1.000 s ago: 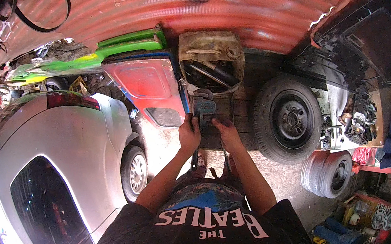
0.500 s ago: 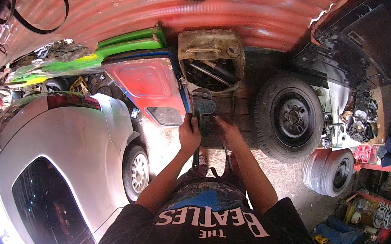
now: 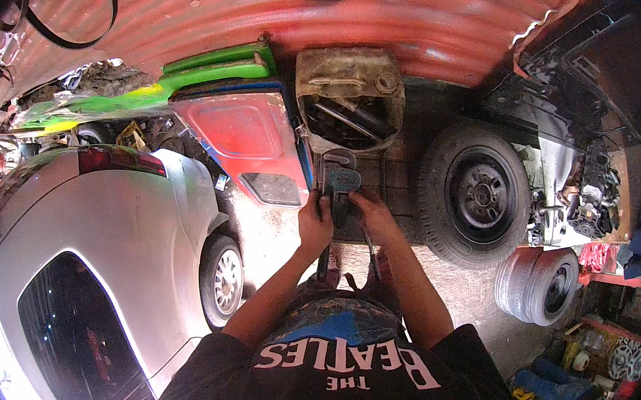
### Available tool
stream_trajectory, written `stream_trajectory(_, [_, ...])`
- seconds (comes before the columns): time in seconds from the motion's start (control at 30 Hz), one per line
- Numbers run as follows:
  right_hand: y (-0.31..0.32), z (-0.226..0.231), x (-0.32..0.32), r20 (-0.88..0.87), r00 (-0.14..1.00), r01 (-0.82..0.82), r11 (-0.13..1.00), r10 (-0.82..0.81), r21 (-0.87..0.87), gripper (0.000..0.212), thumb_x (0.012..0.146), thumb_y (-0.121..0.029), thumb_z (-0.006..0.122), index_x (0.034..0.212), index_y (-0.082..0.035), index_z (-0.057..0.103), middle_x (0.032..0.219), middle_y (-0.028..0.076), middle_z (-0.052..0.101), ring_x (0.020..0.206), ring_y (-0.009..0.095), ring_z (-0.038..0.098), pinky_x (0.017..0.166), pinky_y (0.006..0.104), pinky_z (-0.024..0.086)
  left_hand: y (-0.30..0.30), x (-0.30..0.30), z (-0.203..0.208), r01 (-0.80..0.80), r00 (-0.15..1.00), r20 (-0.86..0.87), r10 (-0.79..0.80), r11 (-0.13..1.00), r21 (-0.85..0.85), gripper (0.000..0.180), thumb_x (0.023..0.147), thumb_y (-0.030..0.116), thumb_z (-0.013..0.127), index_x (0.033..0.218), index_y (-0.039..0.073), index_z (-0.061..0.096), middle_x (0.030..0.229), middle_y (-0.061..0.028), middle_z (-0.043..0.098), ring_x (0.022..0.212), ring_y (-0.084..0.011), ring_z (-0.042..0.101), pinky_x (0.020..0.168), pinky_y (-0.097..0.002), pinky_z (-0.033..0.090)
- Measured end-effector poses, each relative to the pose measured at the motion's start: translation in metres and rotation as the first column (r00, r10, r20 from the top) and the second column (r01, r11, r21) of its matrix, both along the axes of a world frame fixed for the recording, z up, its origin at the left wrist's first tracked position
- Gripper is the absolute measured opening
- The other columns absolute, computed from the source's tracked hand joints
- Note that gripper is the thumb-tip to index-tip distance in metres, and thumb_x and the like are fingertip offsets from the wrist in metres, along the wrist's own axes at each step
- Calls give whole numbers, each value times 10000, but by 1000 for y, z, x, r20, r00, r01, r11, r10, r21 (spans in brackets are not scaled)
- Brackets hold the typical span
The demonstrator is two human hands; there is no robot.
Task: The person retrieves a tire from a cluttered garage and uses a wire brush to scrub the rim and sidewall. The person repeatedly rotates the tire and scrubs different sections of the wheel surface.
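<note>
Dusty workshop floor (image 3: 278, 234), corrugated wall (image 3: 277, 16)

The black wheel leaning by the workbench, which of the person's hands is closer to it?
Right. The right hand lies on the bench side facing the black wheel, a short gap away. The left hand grips the blue-grey vise from the far side, nearer the red panel.

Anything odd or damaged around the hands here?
Yes. Both hands, left hand and right hand, are on a dark vise. Behind it a grimy jerrycan has its side cut open, with metal parts lying inside. A detached red panel leans by the silver car. Loose wheel stands alongside.
</note>
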State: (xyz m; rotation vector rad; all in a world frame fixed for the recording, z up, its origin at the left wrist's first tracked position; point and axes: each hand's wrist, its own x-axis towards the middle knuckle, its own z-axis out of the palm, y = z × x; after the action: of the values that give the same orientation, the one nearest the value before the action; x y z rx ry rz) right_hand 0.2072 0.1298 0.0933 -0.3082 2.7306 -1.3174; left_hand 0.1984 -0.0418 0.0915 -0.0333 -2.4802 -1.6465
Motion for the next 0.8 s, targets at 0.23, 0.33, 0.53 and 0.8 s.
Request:
stream_trajectory(0.23, [-9, 35, -16, 476, 879, 310, 808, -41, -502, 532, 874, -295, 712, 1278, 21, 571, 1305, 176, 584, 1190, 255, 560, 1016, 351, 425, -5, 0, -1, -12, 1000, -27, 12, 999, -34, 230, 980, 163, 470, 1006, -43, 568, 721, -273, 595, 634, -458, 605, 559, -501, 445])
stream_trajectory(0.33, [-14, 23, -12, 398, 902, 377, 759, -169, -531, 580, 857, -349, 729, 1272, 25, 571, 1236, 164, 632, 1150, 255, 580, 1015, 348, 419, -1, -5, 4, 0, 1000, -4, 0, 1000, -20, 225, 984, 176, 464, 991, -28, 559, 713, -273, 588, 639, -466, 602, 556, -512, 439])
stream_trajectory(0.53, [-18, 6, -14, 467, 874, 402, 740, -134, -540, 654, 851, -396, 730, 1311, 24, 530, 1238, 169, 627, 1143, 273, 580, 1008, 355, 422, -2, -4, 6, 8, 998, 65, -8, 1000, -3, 236, 987, 201, 460, 971, -15, 553, 734, -281, 591, 661, -482, 600, 568, -519, 441])
stream_trajectory(0.8, [-11, 20, -4, 636, 746, 610, 584, -196, -536, 625, 878, -364, 702, 1323, 29, 505, 1271, 161, 601, 1170, 248, 564, 1015, 350, 416, 7, -3, 8, -6, 999, 31, 6, 1000, -18, 258, 988, 182, 456, 1124, -8, 565, 829, -294, 623, 729, -478, 618, 613, -518, 460])
